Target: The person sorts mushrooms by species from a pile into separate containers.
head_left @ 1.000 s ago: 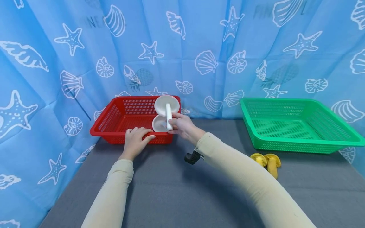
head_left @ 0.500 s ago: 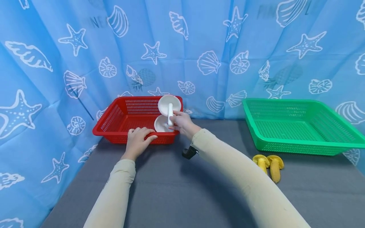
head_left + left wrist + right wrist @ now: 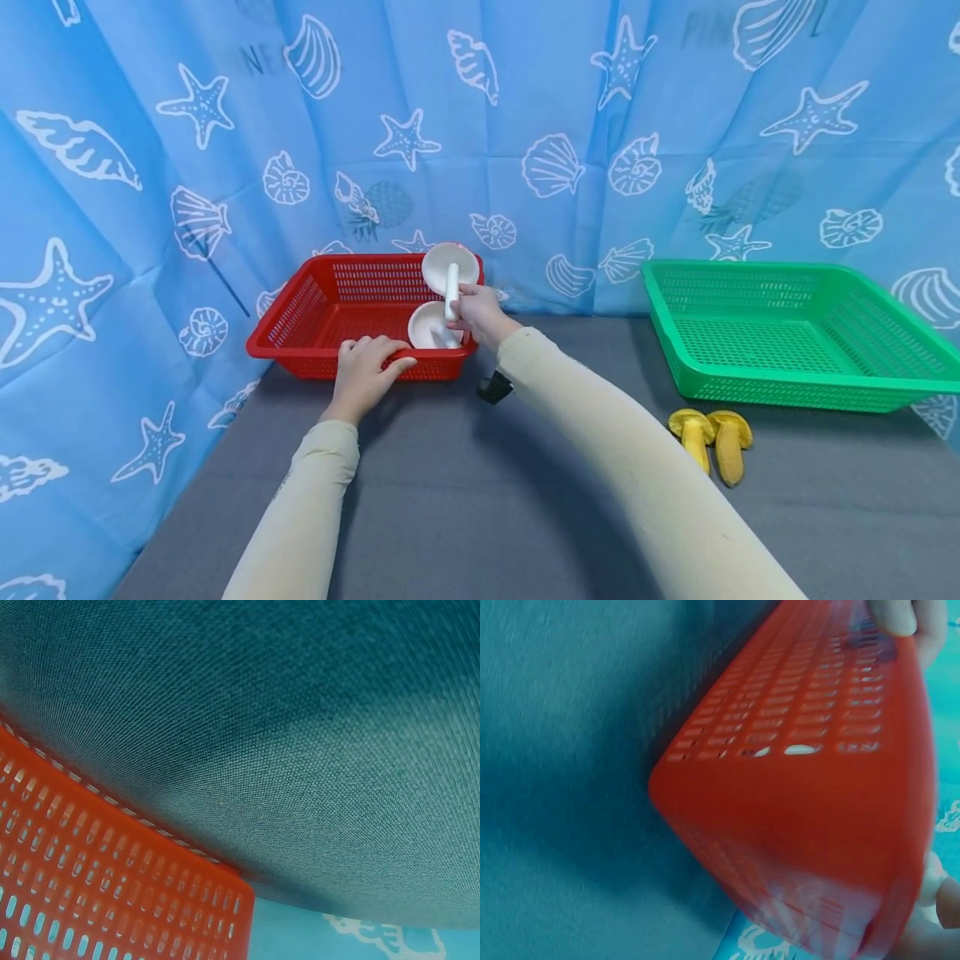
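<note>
A white mushroom [image 3: 448, 268] is tilted over the right end of the red basket [image 3: 352, 364], its round cap turned away from me. My right hand [image 3: 483, 317] pinches its stem. Below it, inside the basket, lies a second white mushroom [image 3: 424, 325], partly hidden by the fingers. My left hand [image 3: 363, 375] grips the basket's front rim, fingers over the edge and thumb along the outside. In the right wrist view, part of the right hand [image 3: 949, 904] shows beside the basket's corner. The left wrist view shows the basket wall [image 3: 127, 877] but not the hand.
At the right stands a green basket [image 3: 795, 379] with nothing seen inside. Two yellow mushrooms [image 3: 729, 446] lie side by side in front of it, near the right sleeve [image 3: 622, 450]. Behind everything hangs a blue curtain [image 3: 502, 100] with shell prints; grey cloth [image 3: 435, 500] covers the table.
My right hand has risen slightly with the white mushroom, uncovering more of the second one's stem. The left hand stays on the rim. The whole head view has shifted a little.
</note>
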The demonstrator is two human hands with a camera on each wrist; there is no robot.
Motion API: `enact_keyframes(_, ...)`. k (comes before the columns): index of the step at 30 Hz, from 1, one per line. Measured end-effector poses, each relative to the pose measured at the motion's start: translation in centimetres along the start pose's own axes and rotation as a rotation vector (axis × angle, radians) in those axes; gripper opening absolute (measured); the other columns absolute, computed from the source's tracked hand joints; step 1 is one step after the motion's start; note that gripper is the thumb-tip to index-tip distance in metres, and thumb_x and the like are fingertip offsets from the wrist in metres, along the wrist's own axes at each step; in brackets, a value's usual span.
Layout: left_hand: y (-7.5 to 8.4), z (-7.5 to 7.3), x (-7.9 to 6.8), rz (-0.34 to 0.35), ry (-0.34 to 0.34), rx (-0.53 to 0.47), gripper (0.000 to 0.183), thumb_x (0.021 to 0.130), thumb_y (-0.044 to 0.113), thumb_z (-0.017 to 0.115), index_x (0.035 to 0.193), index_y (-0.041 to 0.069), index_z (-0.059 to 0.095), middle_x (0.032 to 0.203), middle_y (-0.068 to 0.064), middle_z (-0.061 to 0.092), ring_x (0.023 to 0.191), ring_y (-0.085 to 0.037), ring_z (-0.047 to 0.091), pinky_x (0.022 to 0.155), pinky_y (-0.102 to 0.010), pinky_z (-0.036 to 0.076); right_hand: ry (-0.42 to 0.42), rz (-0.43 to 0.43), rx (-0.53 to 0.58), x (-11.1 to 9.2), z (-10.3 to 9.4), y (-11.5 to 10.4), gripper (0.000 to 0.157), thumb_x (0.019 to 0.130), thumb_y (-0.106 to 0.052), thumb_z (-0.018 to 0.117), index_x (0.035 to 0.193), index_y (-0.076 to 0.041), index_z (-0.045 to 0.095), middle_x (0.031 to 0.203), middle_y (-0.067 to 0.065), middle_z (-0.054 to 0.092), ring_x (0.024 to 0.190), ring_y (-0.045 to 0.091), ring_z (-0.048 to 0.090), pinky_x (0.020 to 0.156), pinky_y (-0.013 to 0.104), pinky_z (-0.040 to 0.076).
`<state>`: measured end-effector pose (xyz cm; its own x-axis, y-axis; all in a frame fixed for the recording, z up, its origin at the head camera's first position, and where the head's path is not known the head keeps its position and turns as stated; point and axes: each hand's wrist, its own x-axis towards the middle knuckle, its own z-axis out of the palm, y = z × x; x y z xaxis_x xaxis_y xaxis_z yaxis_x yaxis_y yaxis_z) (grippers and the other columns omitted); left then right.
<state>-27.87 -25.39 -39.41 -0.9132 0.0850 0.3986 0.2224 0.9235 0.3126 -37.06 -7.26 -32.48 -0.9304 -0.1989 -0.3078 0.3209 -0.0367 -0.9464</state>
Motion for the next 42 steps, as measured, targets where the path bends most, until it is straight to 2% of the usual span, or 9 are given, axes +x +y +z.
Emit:
enact_keyframes(5,0.1,0.0,0.0,-0.002,-0.003,0.002,0.042,0.086,0.039,0.071,0.119,0.013,0.068,0.109,-0.007,0.068,0.097,-0.026,0.057,0.095,-0.048,0.035,0.036,-0.021,-0.053,0.4,0.0,0.2,0.05,0.097,0.003,0.052,0.145,-0.004,0.044,0.138,0.018,0.049,0.11,0.029,0.057,0.088,0.033,0.053)
enact_keyframes(9,0.1,0.0,0.1,-0.003,-0.004,-0.002,0.042,0.086,0.04,0.071,0.119,0.013,0.068,0.108,-0.006,0.068,0.096,-0.026,0.057,0.095,-0.048,0.035,0.086,-0.04,-0.143,0.5,0.3,0.5,0.047,0.094,0.005,0.054,0.141,-0.004,0.05,0.129,0.017,0.056,0.106,0.028,0.061,0.091,0.035,0.051)
enact_keyframes(15,-0.1,0.0,0.0,-0.003,-0.002,-0.029,0.041,0.086,0.04,0.071,0.118,0.014,0.068,0.109,-0.005,0.067,0.097,-0.025,0.058,0.097,-0.049,0.035,0.134,-0.031,-0.218,-0.1,0.4,0.7,0.044,0.093,0.001,0.061,0.136,-0.005,0.054,0.126,0.015,0.06,0.106,0.028,0.063,0.092,0.037,0.051)
enact_keyframes(20,0.0,-0.1,0.1,-0.002,-0.005,-0.034,0.039,0.086,0.038,0.072,0.117,0.014,0.068,0.109,-0.006,0.067,0.097,-0.026,0.057,0.098,-0.051,0.034,0.076,-0.043,-0.174,-1.3,-0.8,0.6,0.044,0.092,-0.003,0.063,0.136,-0.002,0.052,0.126,0.017,0.057,0.112,0.031,0.061,0.098,0.042,0.047)
enact_keyframes(29,0.1,0.0,0.0,0.007,0.017,-0.024,0.042,0.085,0.036,0.073,0.119,0.011,0.068,0.108,-0.008,0.068,0.095,-0.027,0.057,0.096,-0.05,0.035,-0.021,-0.053,-0.067,-3.1,-3.0,0.3,0.043,0.097,-0.004,0.057,0.139,0.001,0.048,0.131,0.019,0.057,0.113,0.03,0.062,0.096,0.037,0.048)
enact_keyframes(37,0.1,0.0,0.0,0.017,0.007,-0.019,0.043,0.085,0.035,0.074,0.119,0.009,0.068,0.109,-0.01,0.068,0.096,-0.029,0.058,0.095,-0.052,0.035,-0.033,-0.067,-0.048,-4.8,-4.7,0.4,0.045,0.096,-0.008,0.061,0.139,-0.001,0.049,0.124,0.018,0.061,0.111,0.031,0.062,0.096,0.038,0.048)
enact_keyframes(42,0.1,-0.1,0.0,0.009,0.001,-0.039,0.044,0.085,0.036,0.074,0.12,0.009,0.068,0.109,-0.009,0.068,0.095,-0.028,0.057,0.096,-0.051,0.034,-0.042,-0.069,-0.032,-6.0,-5.7,0.3,0.046,0.096,-0.009,0.061,0.14,-0.001,0.048,0.125,0.018,0.061,0.11,0.031,0.063,0.097,0.041,0.047)
